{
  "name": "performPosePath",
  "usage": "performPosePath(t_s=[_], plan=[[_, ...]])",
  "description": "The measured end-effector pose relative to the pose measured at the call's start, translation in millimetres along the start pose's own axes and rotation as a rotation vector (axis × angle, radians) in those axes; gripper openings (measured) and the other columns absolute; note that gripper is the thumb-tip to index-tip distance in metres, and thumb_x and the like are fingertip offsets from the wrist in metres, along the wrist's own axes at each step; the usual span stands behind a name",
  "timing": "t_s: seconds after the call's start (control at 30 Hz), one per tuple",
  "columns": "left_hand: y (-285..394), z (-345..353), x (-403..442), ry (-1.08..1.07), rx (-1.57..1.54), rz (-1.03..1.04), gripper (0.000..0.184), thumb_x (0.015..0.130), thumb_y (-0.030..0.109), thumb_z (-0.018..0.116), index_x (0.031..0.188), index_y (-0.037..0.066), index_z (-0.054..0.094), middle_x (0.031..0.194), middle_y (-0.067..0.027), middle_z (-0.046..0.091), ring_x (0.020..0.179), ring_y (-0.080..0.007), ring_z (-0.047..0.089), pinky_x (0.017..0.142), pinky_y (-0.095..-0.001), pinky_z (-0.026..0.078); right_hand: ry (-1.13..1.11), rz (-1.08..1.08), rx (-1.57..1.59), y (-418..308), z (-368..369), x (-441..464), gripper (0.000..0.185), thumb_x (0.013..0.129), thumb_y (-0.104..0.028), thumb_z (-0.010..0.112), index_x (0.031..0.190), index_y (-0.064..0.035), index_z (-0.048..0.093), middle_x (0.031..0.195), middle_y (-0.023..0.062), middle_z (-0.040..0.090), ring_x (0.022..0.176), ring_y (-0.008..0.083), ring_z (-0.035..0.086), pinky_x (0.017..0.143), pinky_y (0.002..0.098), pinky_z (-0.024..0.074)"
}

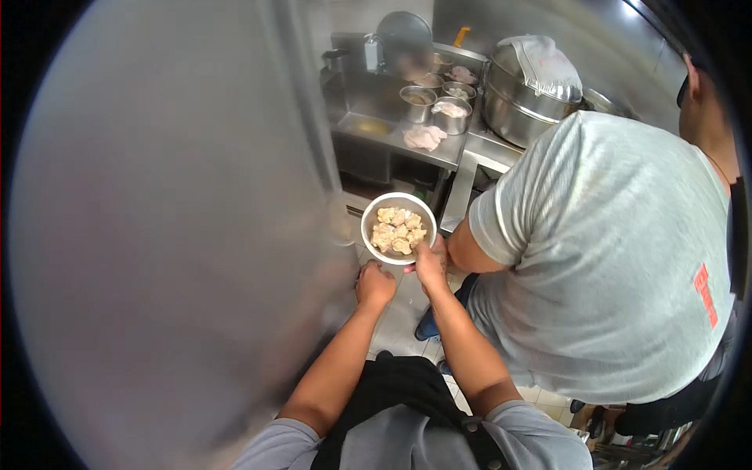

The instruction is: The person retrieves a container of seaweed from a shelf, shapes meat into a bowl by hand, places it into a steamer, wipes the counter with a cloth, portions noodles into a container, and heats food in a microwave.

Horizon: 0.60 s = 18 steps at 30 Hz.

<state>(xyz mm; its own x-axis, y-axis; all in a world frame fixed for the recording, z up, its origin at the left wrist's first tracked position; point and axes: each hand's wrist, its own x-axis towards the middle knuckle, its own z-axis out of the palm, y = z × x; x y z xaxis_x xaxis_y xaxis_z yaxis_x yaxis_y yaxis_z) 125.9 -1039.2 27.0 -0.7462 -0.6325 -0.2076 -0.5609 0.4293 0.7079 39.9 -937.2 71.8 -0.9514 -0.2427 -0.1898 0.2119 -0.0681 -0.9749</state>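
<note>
Bowl of silver-coloured metal [395, 201], round and open-topped, held over the tiled floor in front of a person wearing a grey shirt and black apron straps. Inside it lie several lumpy, pale-yellow pieces of food [402, 233], clustered around the middle. Right hand [430, 265]: its grip pinches the near right part of the rim, the thumb at the top edge. Left hand [376, 283]: its grip is curled inward like a loose fist, just beside the near left of the bowl; from where I stand, I cannot tell whether the two touch. Close on the right, a co-worker in a light-grey T-shirt [595, 235] has one arm reaching towards the bowl; that hand is mostly hidden. Beyond, a stainless-steel table [394, 141] carries small cylindrical metal pots [417, 114] and a pale-pink lump of meat [425, 139]. Farther right stands a large, lidded steel pot [505, 110], a white cloth [547, 66] draped over its lid.
</note>
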Motion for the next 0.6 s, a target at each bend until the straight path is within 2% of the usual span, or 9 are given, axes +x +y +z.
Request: performPosePath(t_s=[0.07, 0.13, 0.23, 0.37, 0.43, 0.47, 0.5, 0.53, 0.6], plan=[[-7, 11, 1, -0.007, 0.039, 0.021, 0.037, 0.082, 0.018, 0.061, 0.114, 0.0, 0.059, 0.108, -0.019, 0.062, 0.108, -0.0357, 0.059, 0.093, -0.0435, 0.046, 0.012, 0.013, -0.024, 3, -1, 1, 0.038, 0.087, -0.013, 0.047, 0.12, 0.0049, 0.046, 0.099, 0.0177, 0.063, 0.059, 0.0203, 0.063, 0.038, 0.0263, 0.0511], [-12, 15, -4, -0.014, 0.062, -0.078, 0.037, 0.081, 0.017, 0.061, 0.115, 0.001, 0.059, 0.116, -0.0194, 0.058, 0.113, -0.036, 0.055, 0.095, -0.0437, 0.045, 0.025, 0.043, -0.009, 0, 2, -1, 0.037, 0.087, -0.013, 0.047, 0.119, 0.005, 0.046, 0.094, 0.0188, 0.062, 0.052, 0.021, 0.061, 0.037, 0.0271, 0.0503], [-26, 22, -3, -0.012, 0.036, -0.103, 0.036, 0.081, 0.017, 0.06, 0.113, 0.002, 0.059, 0.12, -0.0202, 0.055, 0.116, -0.0362, 0.052, 0.097, -0.0442, 0.043, 0.084, -0.02, 0.07, 2, 10, -7, 0.033, 0.087, -0.009, 0.046, 0.117, 0.0054, 0.046, 0.087, 0.0201, 0.063, 0.049, 0.0207, 0.061, 0.037, 0.0287, 0.0503], [-60, 41, 1, 0.015, 0.067, -0.059, 0.035, 0.08, 0.018, 0.061, 0.11, 0.002, 0.06, 0.117, -0.0208, 0.055, 0.113, -0.0376, 0.054, 0.097, -0.045, 0.044, 0.172, 0.017, 0.134, 3, 20, -14, 0.034, 0.088, -0.01, 0.047, 0.12, 0.001, 0.042, 0.084, 0.0192, 0.063, 0.048, 0.02, 0.06, 0.037, 0.0299, 0.0502], [-57, 31, -16, 0.004, 0.04, -0.167, 0.034, 0.079, 0.019, 0.062, 0.108, 0.002, 0.061, 0.117, -0.0213, 0.054, 0.112, -0.0385, 0.055, 0.096, -0.0452, 0.044, 0.198, 0.007, 0.135, -12, 22, -31, 0.034, 0.088, -0.011, 0.047, 0.12, -0.0005, 0.041, 0.082, 0.0183, 0.062, 0.047, 0.0202, 0.06, 0.037, 0.0304, 0.0503], [-69, 25, -39, 0.027, 0.052, -0.141, 0.034, 0.079, 0.019, 0.062, 0.108, 0.002, 0.061, 0.117, -0.0213, 0.054, 0.112, -0.0385, 0.055, 0.096, -0.0452, 0.044, 0.176, -0.039, 0.17, -10, 20, -58, 0.033, 0.088, -0.011, 0.047, 0.118, 0.0014, 0.042, 0.085, 0.0189, 0.062, 0.048, 0.02, 0.06, 0.037, 0.0294, 0.0509], [-87, 31, -33, 0.002, 0.049, -0.122, 0.035, 0.078, 0.019, 0.062, 0.108, 0.002, 0.061, 0.119, -0.0224, 0.054, 0.111, -0.0393, 0.055, 0.096, -0.0456, 0.045, 0.192, -0.104, 0.2, -1, 22, -70, 0.031, 0.089, -0.011, 0.047, 0.117, 0.0032, 0.043, 0.089, 0.0194, 0.062, 0.049, 0.0198, 0.06, 0.038, 0.0285, 0.0515], [-95, 54, -3, -0.041, 0.032, -0.154, 0.035, 0.077, 0.02, 0.062, 0.108, 0.002, 0.062, 0.12, -0.0236, 0.054, 0.111, -0.0401, 0.055, 0.096, -0.046, 0.045, 0.191, -0.134, 0.189, 7, 23, -44, 0.031, 0.089, -0.011, 0.047, 0.116, 0.0037, 0.043, 0.089, 0.0195, 0.062, 0.05, 0.0201, 0.061, 0.038, 0.0286, 0.0517], [-67, 55, 23, -0.081, 0.086, -0.142, 0.037, 0.077, 0.021, 0.062, 0.109, 0.001, 0.062, 0.12, -0.0251, 0.055, 0.112, -0.041, 0.055, 0.096, -0.0462, 0.045, 0.207, -0.168, 0.149, -35, 20, -18, 0.031, 0.089, -0.011, 0.047, 0.116, 0.0047, 0.044, 0.089, 0.0197, 0.062, 0.052, 0.0208, 0.062, 0.039, 0.0287, 0.052]])
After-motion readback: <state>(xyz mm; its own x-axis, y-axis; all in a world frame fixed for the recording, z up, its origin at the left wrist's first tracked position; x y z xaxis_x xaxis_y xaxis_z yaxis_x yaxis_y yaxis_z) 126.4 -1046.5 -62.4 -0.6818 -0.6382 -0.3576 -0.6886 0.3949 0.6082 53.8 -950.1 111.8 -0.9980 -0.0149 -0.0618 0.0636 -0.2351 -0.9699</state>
